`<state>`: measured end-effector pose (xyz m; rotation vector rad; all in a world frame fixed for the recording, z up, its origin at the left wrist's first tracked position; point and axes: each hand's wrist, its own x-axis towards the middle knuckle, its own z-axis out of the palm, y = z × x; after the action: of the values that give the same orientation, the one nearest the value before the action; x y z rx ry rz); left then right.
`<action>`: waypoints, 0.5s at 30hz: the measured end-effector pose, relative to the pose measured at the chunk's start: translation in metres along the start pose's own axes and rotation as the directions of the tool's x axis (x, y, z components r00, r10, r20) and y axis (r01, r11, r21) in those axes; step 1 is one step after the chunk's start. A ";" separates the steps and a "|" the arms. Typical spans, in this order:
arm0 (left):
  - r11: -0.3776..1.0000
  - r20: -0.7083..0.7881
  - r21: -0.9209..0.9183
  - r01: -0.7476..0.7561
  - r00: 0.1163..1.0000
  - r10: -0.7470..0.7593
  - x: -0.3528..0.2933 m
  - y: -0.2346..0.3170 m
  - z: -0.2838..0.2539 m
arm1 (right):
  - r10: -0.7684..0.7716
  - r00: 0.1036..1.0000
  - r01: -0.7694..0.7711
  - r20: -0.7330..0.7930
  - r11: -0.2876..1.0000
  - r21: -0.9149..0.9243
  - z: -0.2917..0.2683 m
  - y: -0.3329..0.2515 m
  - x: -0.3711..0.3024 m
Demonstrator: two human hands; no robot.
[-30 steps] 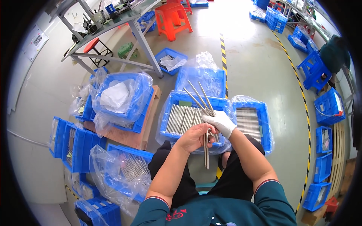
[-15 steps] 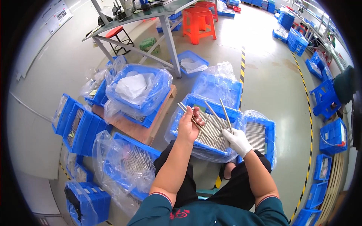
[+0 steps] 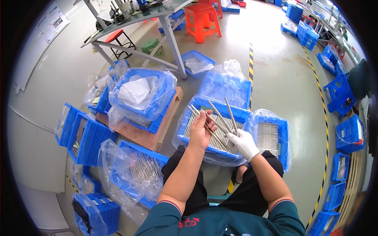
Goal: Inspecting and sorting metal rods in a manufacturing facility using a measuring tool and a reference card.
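Observation:
My bare left hand (image 3: 201, 131) is closed around several thin metal rods, which slant down to the right past its fingers. My right hand (image 3: 243, 144), in a white glove, grips metal rods (image 3: 230, 111) that point up and away. Another rod runs from the left fingers toward the glove; which hand bears it I cannot tell. Both hands are above a plastic-lined blue crate (image 3: 184, 126) holding rows of similar rods. Beside it on the right stands a narrower blue crate (image 3: 283, 137) with rods stacked in parallel.
On my left lies a blue crate (image 3: 160, 156) of loose rods under clear plastic. Beyond it, a wooden pallet (image 3: 159, 135) carries a bagged blue crate (image 3: 170, 84). Farther off are a workbench (image 3: 157, 15) and red stools (image 3: 202, 23). Striped tape (image 3: 250, 67) marks the floor.
My right hand has moved slightly left, bringing its rods closer to my left hand. A rod now spans between the two hands. The view has shifted a little.

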<state>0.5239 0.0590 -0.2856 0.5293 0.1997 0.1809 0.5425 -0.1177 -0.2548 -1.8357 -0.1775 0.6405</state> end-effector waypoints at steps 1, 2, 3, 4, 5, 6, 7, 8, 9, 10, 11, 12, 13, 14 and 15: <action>1.000 0.006 0.017 0.011 1.000 -0.011 0.000 -0.002 0.000 | 0.004 1.000 -0.004 -0.003 1.000 0.009 0.000 -0.002 0.001; 0.999 0.011 0.035 0.022 1.000 -0.023 -0.001 -0.004 0.000 | 0.009 1.000 -0.009 -0.006 1.000 0.017 0.001 -0.003 0.002; 0.998 0.035 0.043 0.046 0.998 -0.048 -0.001 -0.007 -0.004 | -0.008 1.000 0.008 -0.001 1.000 0.021 0.001 -0.005 0.002; 0.995 0.020 0.086 0.058 0.998 -0.060 -0.002 -0.009 -0.002 | -0.004 1.000 0.004 -0.004 1.000 0.024 0.002 -0.005 0.004; 0.989 0.005 0.128 0.070 0.997 -0.071 -0.005 -0.013 0.001 | -0.019 1.000 0.020 -0.009 0.998 0.057 0.004 -0.005 0.005; 0.981 -0.028 0.172 0.091 0.996 -0.088 -0.006 -0.017 0.003 | -0.035 0.999 0.036 -0.014 0.995 0.090 0.005 -0.005 0.006; 0.984 -0.027 0.146 0.101 0.995 -0.098 -0.009 -0.020 0.005 | -0.028 0.999 0.030 -0.026 0.994 0.101 0.005 -0.006 0.006; 0.986 -0.027 0.121 0.111 0.994 -0.109 -0.010 -0.022 0.007 | -0.025 0.999 0.028 -0.030 0.994 0.104 0.006 -0.006 0.007; 0.987 -0.018 0.121 0.108 0.994 -0.107 -0.009 -0.022 0.005 | -0.012 1.000 0.015 -0.018 0.986 0.165 0.008 -0.006 0.007; 0.988 -0.025 0.110 0.107 0.994 -0.105 -0.009 -0.022 0.007 | 0.000 1.000 0.002 -0.007 0.974 0.225 0.008 -0.004 0.008; 0.989 -0.032 0.100 0.106 0.994 -0.103 -0.008 -0.021 0.010 | 0.015 1.000 -0.015 0.000 0.978 0.208 0.006 -0.001 0.010; 0.987 -0.038 0.102 0.121 0.992 -0.118 -0.008 -0.020 0.010 | 0.019 1.000 -0.017 -0.005 0.978 0.210 0.005 0.000 0.009; 0.987 -0.037 0.104 0.124 0.992 -0.120 -0.009 -0.019 0.011 | 0.022 1.000 -0.024 0.013 0.963 0.269 0.005 0.001 0.010; 0.984 -0.030 0.132 0.123 0.992 -0.120 -0.010 -0.019 0.013 | 0.023 0.999 -0.032 0.031 0.945 0.327 0.006 0.001 0.010; 0.980 -0.023 0.159 0.122 0.993 -0.120 -0.011 -0.019 0.014 | 0.024 0.999 -0.032 0.030 0.944 0.328 0.005 0.000 0.008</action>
<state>0.5189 0.0342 -0.2821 0.6743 0.2606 0.0502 0.5468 -0.1096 -0.2586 -1.5104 -0.0558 0.6703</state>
